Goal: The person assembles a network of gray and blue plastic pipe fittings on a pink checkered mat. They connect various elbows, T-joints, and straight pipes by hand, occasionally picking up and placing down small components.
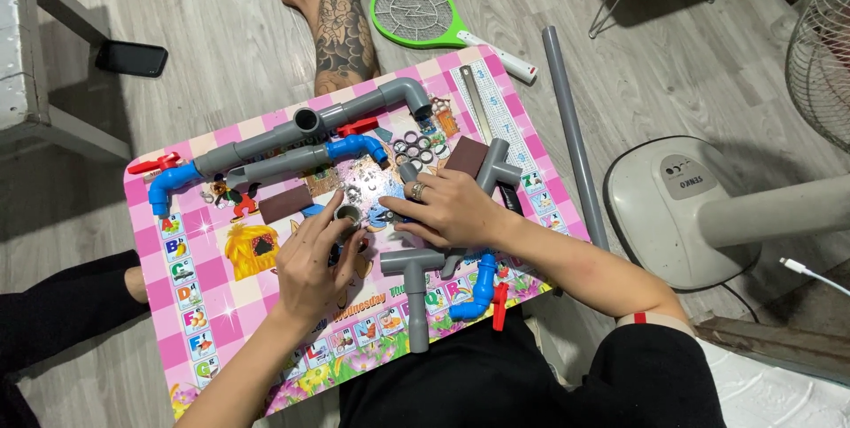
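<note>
the left hand (310,264) pinches a small gray ring (349,214) in its fingertips. the right hand (447,207) lies flat beside it, fingers spread, on the pink table (199,304).

— What does the left hand (312,260) hold?
— A small grey ring fitting (348,214), pinched at its fingertips.
— And the right hand (447,208)?
— It rests just beside that fitting, fingers spread over small parts on the pink table (190,304). A grey tee pipe (414,279) lies just below its fingers.
</note>
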